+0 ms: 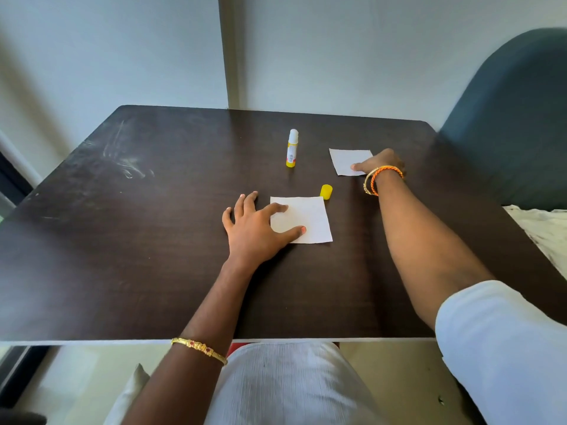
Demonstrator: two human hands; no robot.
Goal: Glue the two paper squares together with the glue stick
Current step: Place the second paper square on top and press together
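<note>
Two white paper squares lie on the dark table (153, 240). The near paper square (310, 219) sits in the middle, and my left hand (254, 228) rests flat on its left part, thumb and forefinger spread on it. The far paper square (345, 159) lies to the right and further back. My right hand (379, 164) lies over its right corner with the thumb pressing on the paper; whether it grips it is unclear. The glue stick (292, 148) stands upright and uncapped behind the squares. Its yellow cap (326, 191) lies beside the near square's far right corner.
A dark teal chair back (515, 118) rises past the table's right edge, with a white cloth (546, 228) below it. A pale wall runs behind the table. Smudges mark the table's far left. The front edge is close to my lap.
</note>
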